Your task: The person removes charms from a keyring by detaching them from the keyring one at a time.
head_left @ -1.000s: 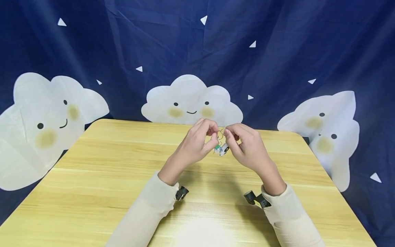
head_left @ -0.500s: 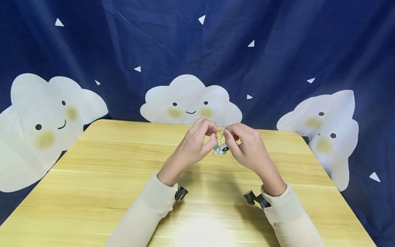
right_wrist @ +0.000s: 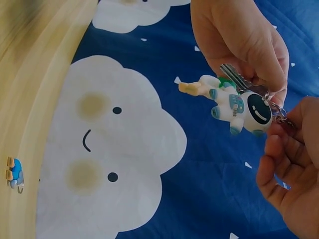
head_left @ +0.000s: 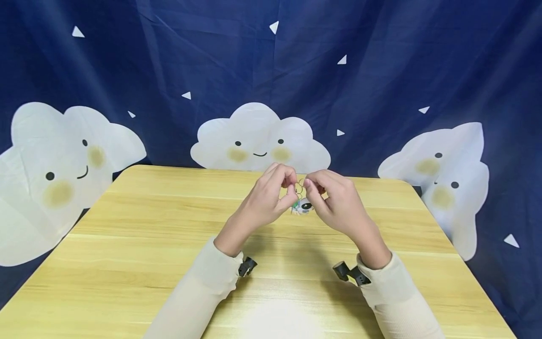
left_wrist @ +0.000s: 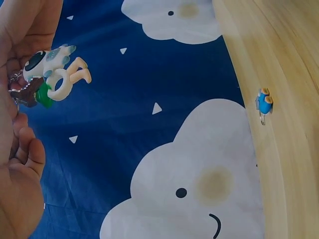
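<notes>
Where the left hand and right hand come close above the surface, the keyring sits between their fingertips. Right hand pinches its rim, thumb against forefinger; left hand pinches at the opposite side — which link exactly, cannot tell.

Handling, by judgement: whole bunch light. Thin metal likely stiff, a little springy, smooth enough to slip. Best hold probably the ring's rim, between thumb pad and side of forefinger; the hanging pieces would only swing or twist. Astronaut dangles just below the right hand's fingertips; looks like hard, smooth plastic, not easily broken, though its link may be the weak point. Key, toothed edge showing, hangs by the left hand's fingers: rigid, flat, easy to steady. Brown-and-green figure hangs among them, between the hands, partly covered.

Pose: forearms slant inward, wrists raised, both hands held off the surface. Right hand's other fingers curl toward the palm. Gap between the two hands narrow.

Blue charm with its own small ring lies on the surface — below and well apart from both hands, untouched.
</notes>
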`<state>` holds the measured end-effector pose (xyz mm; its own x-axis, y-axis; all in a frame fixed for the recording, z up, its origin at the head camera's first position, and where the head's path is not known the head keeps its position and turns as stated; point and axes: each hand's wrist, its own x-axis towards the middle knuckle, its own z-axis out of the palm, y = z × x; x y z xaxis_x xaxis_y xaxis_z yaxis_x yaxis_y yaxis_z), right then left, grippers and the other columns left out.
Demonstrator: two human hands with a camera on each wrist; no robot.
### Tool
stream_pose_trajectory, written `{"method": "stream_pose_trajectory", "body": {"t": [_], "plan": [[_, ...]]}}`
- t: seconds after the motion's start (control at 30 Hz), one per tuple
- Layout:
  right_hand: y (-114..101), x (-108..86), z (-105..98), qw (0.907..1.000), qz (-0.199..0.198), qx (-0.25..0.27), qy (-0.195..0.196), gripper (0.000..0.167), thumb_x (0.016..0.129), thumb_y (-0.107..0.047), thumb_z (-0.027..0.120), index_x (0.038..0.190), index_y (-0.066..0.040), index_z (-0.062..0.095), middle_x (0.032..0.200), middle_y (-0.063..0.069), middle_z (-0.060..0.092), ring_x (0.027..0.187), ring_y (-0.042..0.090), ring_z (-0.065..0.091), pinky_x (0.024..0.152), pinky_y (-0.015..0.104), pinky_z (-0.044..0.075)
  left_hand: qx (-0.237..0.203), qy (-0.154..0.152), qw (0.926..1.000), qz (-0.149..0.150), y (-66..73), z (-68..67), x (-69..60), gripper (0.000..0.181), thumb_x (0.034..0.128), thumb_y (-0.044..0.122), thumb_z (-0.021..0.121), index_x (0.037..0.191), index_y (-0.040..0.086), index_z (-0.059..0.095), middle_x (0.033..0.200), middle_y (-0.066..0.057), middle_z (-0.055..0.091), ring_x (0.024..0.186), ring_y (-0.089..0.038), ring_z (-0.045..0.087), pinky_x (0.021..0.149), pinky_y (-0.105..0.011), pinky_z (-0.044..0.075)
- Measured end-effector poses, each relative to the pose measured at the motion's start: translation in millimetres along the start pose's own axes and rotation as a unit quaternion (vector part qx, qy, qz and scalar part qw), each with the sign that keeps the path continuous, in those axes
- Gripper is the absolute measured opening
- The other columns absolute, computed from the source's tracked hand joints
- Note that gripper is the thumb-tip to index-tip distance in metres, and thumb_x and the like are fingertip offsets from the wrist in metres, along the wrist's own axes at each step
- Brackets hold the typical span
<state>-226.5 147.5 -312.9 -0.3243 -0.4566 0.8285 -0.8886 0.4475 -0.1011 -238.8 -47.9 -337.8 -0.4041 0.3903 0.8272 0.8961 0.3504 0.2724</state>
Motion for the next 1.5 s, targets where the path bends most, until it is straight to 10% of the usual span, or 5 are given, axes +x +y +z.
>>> {"method": "stream_pose_trajectory", "body": {"t": [1.1, 1.5], "plan": [[12.8, -2.3, -13.2, 0.9829, 0.09, 0.143, -0.073, 0.034, 0.098, 0.002, 0.056, 0.07, -0.017, 0.051, 0.06, -0.01, 0.041, 0.052, 0.004, 0.033, 0.047, 0.022, 0.026, 0.046, 0.032, 0.9954, 0.078, 13.3, -1.3, 6.9, 0.004, 0.1021, 0.001, 0.058, 0.102, -0.001, 0.062, 0.098, -0.009, 0.066, 0.091, -0.023, 0.057, 0.083, -0.028, 0.05], [16.2, -3.7, -9.5, 0.9789, 0.138, 0.136, -0.065, 0.03, 0.1, -0.001, 0.056, 0.073, -0.015, 0.058, 0.058, -0.01, 0.039, 0.051, 0.007, 0.032, 0.047, 0.025, 0.026, -0.003, 0.049, 0.9988, -0.006, 6.2, -0.4, 4.0, 0.006, 0.0974, 0.001, 0.067, 0.103, 0.0, 0.064, 0.094, -0.009, 0.067, 0.087, -0.02, 0.059, 0.076, -0.028, 0.053]]}}
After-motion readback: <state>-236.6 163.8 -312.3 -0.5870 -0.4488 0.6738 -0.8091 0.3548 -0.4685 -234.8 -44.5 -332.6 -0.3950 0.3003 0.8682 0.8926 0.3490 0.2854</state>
